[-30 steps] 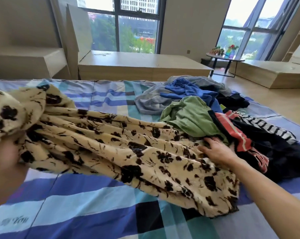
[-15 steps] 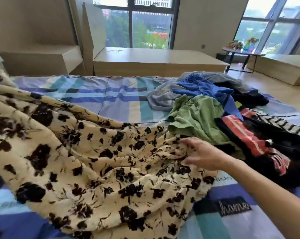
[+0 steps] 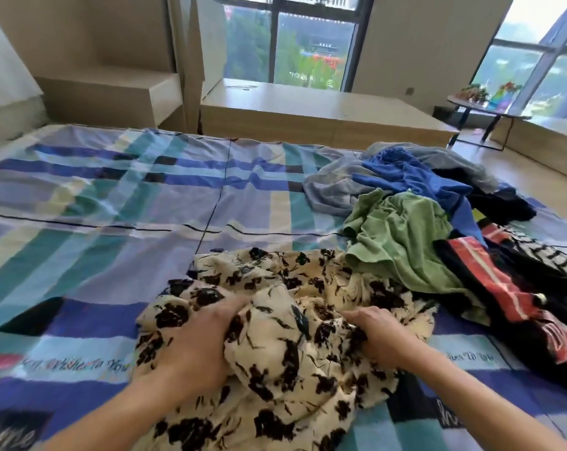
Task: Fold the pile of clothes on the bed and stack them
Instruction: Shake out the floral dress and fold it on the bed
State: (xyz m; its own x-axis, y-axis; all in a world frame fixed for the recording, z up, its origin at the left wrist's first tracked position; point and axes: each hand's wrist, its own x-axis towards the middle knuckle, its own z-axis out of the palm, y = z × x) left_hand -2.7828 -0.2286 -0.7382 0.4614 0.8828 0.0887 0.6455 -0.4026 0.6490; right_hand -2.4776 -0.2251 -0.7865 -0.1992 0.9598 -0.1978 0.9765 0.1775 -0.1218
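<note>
A cream garment with black flower print (image 3: 285,346) lies bunched in a heap on the bed in front of me. My left hand (image 3: 197,340) grips a fold of it on the left side. My right hand (image 3: 379,333) grips the cloth on the right side, fingers curled into it. To the right lies the pile of unfolded clothes: a green top (image 3: 399,236), a blue garment (image 3: 412,177), a grey one (image 3: 337,187), and a black piece with red stripes (image 3: 497,288).
The bed is covered by a blue, teal and white checked sheet (image 3: 112,222) that stretches to the left and far side. Wooden platforms (image 3: 308,109) and windows stand beyond the bed. A small round table (image 3: 484,105) is at the far right.
The flower-print garment was spread wide across the bed with my left hand holding it up at the left. Now it is gathered into a heap near me and both hands grip it.
</note>
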